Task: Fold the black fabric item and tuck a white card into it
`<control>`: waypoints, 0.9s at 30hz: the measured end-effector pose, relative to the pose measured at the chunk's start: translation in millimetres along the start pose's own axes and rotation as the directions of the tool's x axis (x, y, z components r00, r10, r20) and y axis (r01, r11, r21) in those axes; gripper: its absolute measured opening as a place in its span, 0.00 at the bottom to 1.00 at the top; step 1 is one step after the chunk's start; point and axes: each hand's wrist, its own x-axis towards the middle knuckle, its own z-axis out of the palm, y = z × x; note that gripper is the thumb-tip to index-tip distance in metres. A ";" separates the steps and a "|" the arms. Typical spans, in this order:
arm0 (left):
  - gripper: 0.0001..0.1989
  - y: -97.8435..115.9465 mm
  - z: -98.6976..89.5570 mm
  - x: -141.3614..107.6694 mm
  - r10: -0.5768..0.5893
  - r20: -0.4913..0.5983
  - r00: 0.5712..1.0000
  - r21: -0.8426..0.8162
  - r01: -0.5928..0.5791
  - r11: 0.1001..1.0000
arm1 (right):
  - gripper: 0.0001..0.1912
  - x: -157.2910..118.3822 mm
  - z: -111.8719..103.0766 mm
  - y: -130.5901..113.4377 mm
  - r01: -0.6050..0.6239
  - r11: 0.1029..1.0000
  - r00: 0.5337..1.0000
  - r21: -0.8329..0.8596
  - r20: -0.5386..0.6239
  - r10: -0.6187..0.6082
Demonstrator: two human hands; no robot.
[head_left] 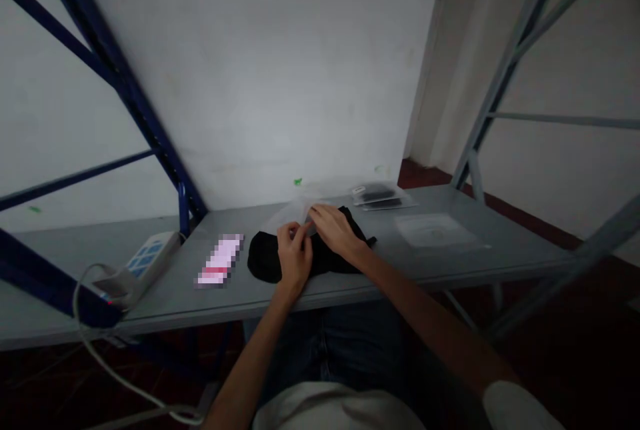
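Well, from where I stand, both hands have come together over a bundle of soft black fabric (pixel 265 258) at the middle of the grey table's (pixel 515 237) front edge. The left hand (pixel 296 255) has its fingers curled in a pinch, and the right hand (pixel 334 227) reaches in from the other side, knuckles up, its fingertips almost meeting the left's. Between them they seem to grasp a crumpled, translucent plastic bag (pixel 286 215), which spreads out behind the fabric toward the back edge. Such thin film slips and folds easily, which is probably why it is pinched from two sides. Exactly which fold each fingertip has, I cannot tell; the knuckles hide it.

The fabric lies close to the front edge, within easy reach, and the wrists are low over it, so it likely stays put under them. Near the back edge, right of the middle, flat dark items in clear packets (pixel 379 195) overlap, out of the way of the forearms. A flat, clear plastic sleeve (pixel 435 230) lies in the right half. Left of the fabric is a pink and white rectangle (pixel 221 260), too pixelated to name, and toward the left end a white power strip (pixel 153 255) with blue sockets sits beside the dark blue metal frame (pixel 145 127).
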 end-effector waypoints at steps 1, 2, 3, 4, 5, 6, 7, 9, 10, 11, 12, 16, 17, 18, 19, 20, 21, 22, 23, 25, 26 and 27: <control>0.17 -0.8 -1.0 0.6 -0.008 -0.002 1.000 0.001 0.008 1.000 | 0.15 2.1 1.1 -1.4 -0.026 1.000 1.000 -0.010 -0.009 0.026; 0.16 -1.8 -2.1 1.1 -0.017 -0.003 1.000 -0.001 0.017 1.000 | 0.14 3.9 2.6 -3.0 -0.057 0.998 0.998 -0.015 -0.024 0.056; 0.16 -2.8 -3.2 1.6 -0.026 -0.004 1.000 -0.007 0.026 1.000 | 0.13 5.7 4.6 -4.4 -0.074 0.997 0.997 -0.006 -0.032 0.074; 0.15 -4.0 -4.4 1.9 -0.035 -0.005 0.999 -0.015 0.035 0.999 | 0.13 7.6 7.0 -5.6 -0.065 0.998 0.998 0.019 -0.026 0.065; 0.14 -5.2 -5.4 2.2 -0.043 -0.006 0.999 -0.025 0.043 0.999 | 0.14 9.6 9.8 -6.2 -0.032 0.998 0.999 0.058 -0.006 0.032; 0.12 -6.4 -6.4 2.3 -0.048 -0.009 0.999 -0.033 0.048 0.998 | 0.14 11.7 13.0 -6.0 0.012 0.995 1.000 0.104 0.026 -0.015; 0.11 -7.4 -7.3 2.3 -0.049 -0.015 0.999 -0.040 0.048 0.998 | 0.15 13.7 16.4 -4.9 0.053 0.987 0.996 0.150 0.066 -0.064; 0.09 -8.6 -8.6 2.3 -0.041 -0.027 0.999 -0.050 0.039 0.998 | 0.15 17.4 23.4 -0.4 0.086 0.971 0.983 0.221 0.141 -0.120; 0.09 -8.7 -9.0 2.2 -0.035 -0.029 0.999 -0.053 0.033 0.998 | 0.14 18.7 26.7 2.6 0.078 0.968 0.979 0.238 0.165 -0.120; 0.08 -8.6 -9.1 2.2 -0.033 -0.032 0.999 -0.052 0.031 0.998 | 0.13 19.6 29.6 5.7 0.067 0.968 0.978 0.240 0.177 -0.111; 0.08 -8.4 -9.0 2.1 -0.038 -0.037 0.999 -0.043 0.036 0.998 | 0.12 20.1 31.9 8.7 0.064 0.970 0.979 0.234 0.175 -0.107; 0.07 -8.2 -7.3 1.8 -0.145 -0.100 0.984 0.079 0.153 0.985 | 0.20 20.3 33.6 15.2 0.143 0.970 0.976 0.194 0.133 -0.171; 0.08 -8.7 -6.9 1.7 -0.170 -0.108 0.979 0.113 0.182 0.977 | 0.22 20.8 32.3 15.3 0.164 0.970 0.974 0.180 0.127 -0.189; 0.08 -9.6 -6.5 1.6 -0.187 -0.107 0.977 0.142 0.201 0.969 | 0.24 21.8 30.6 15.0 0.178 0.970 0.972 0.163 0.126 -0.200; 0.07 -10.7 -6.2 1.4 -0.195 -0.102 0.975 0.161 0.210 0.964 | 0.24 23.3 28.8 14.4 0.187 0.972 0.970 0.141 0.130 -0.205; 0.06 -12.0 -5.9 1.4 -0.200 -0.091 0.975 0.169 0.213 0.962 | 0.24 25.1 27.1 13.7 0.195 0.974 0.968 0.117 0.136 -0.210; 0.05 -13.4 -5.7 1.5 -0.207 -0.080 0.975 0.165 0.217 0.962 | 0.24 27.2 25.7 12.8 0.203 0.975 0.966 0.095 0.142 -0.215; 0.05 -14.8 -5.6 1.7 -0.217 -0.069 0.974 0.153 0.225 0.962 | 0.23 29.1 24.7 11.8 0.210 0.975 0.965 0.076 0.147 -0.219; 0.04 -16.1 -5.6 2.1 -0.230 -0.054 0.972 0.135 0.235 0.963 | 0.22 30.5 24.0 10.5 0.216 0.974 0.963 0.064 0.150 -0.223; 0.02 -18.5 -6.0 3.5 -0.262 -0.019 0.965 0.102 0.262 0.960 | 0.18 30.1 23.6 7.1 0.218 0.974 0.965 0.065 0.138 -0.225; 0.01 -19.5 -6.4 4.4 -0.276 -0.007 0.961 0.094 0.276 0.957 | 0.15 27.5 23.5 5.2 0.208 0.975 0.969 0.078 0.117 -0.216; 0.02 -20.4 -6.9 5.4 -0.289 0.002 0.957 0.089 0.287 0.954 | 0.12 23.2 23.3 3.6 0.177 0.979 0.980 0.096 0.076 -0.185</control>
